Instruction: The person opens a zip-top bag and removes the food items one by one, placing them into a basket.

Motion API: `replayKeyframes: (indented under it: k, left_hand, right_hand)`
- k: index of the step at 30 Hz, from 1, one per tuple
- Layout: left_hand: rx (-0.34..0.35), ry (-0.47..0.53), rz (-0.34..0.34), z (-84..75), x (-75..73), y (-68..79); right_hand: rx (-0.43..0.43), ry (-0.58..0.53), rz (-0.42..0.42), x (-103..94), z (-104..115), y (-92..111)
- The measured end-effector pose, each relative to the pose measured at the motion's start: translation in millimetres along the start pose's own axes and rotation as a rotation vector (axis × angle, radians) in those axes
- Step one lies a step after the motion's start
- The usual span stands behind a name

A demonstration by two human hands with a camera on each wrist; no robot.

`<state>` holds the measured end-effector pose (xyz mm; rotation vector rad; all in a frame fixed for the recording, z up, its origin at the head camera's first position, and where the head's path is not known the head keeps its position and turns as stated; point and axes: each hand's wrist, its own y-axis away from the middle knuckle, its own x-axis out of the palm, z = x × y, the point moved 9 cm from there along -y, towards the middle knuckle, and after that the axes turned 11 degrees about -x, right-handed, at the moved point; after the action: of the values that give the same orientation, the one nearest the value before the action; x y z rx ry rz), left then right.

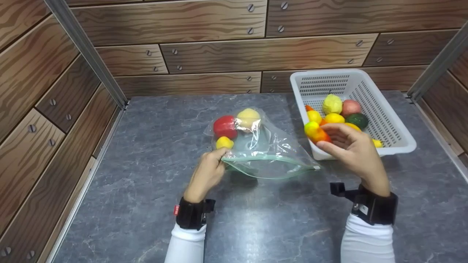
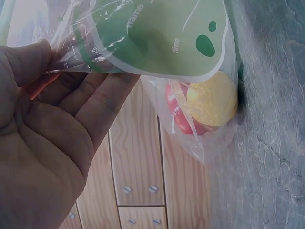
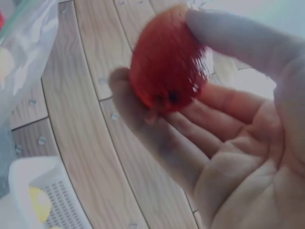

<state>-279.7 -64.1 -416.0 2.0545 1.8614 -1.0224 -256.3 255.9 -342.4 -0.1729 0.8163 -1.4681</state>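
Observation:
My left hand [image 1: 207,171] pinches the left edge of a clear zip bag [image 1: 281,146] near its green-lined mouth, which gapes open toward me. Inside the bag sit a red fruit or pepper [image 1: 225,126], a round pale-yellow fruit [image 1: 248,119] and a small yellow fruit [image 1: 224,142]. In the left wrist view the bag's green printed panel [image 2: 167,38] shows. My right hand [image 1: 353,155] holds a longish fruit [image 1: 317,133], red-orange with a yellow-green end, between thumb and fingers, above the basket's near left rim. In the right wrist view this fruit [image 3: 167,62] shows a short stem; its exact kind is unclear.
A white perforated basket [image 1: 396,124] stands at the right with several fruits, among them a yellow-green one [image 1: 332,104], a pinkish one [image 1: 351,108] and a dark green one [image 1: 357,120]. Wood-patterned walls [image 1: 219,58] enclose the grey marbled table [image 1: 153,146].

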Motion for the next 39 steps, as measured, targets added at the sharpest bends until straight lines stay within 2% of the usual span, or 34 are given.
replayKeyframes:
  k: [6, 10, 12, 16, 19, 24, 26, 31, 39]
  left_hand:
    - [0.0, -0.008, -0.002, -1.0, -0.4, 0.7]
    - [-0.006, -0.006, 0.007, -0.5, 0.4, 0.7]
    - [-0.008, -0.004, 0.01, -0.2, 0.6, 0.8]
    - [-0.008, -0.007, 0.008, -0.1, 0.6, 0.7]
    - [-0.014, -0.006, 0.016, 0.5, 0.9, 0.7]
    - [-0.027, -0.007, 0.03, 1.0, 1.5, 0.7]
    - [-0.025, -0.009, 0.026, 0.5, 1.3, 0.8]
    - [-0.016, 0.011, 0.023, -0.7, 1.5, 0.8]
    - [-0.01, 0.026, 0.027, -1.3, 1.7, 0.6]
  right_hand:
    - [0.102, 0.056, -0.142, -17.0, -22.0, 1.3]
    - [0.165, 0.145, -0.223, -26.1, -36.1, 1.9]
    - [0.187, 0.217, -0.236, -28.7, -40.5, 1.5]
    - [0.175, 0.321, -0.249, -30.6, -46.4, 0.1]
    - [0.134, 0.381, -0.272, -30.7, -48.4, -0.1]
    - [0.101, 0.487, -0.288, -26.8, -50.7, -0.3]
    - [0.115, 0.521, -0.286, -24.1, -52.7, -0.5]
    - [0.159, 0.541, -0.25, -14.3, -61.4, -1.6]
    - [0.117, 0.554, -0.192, -5.2, -69.2, -4.3]
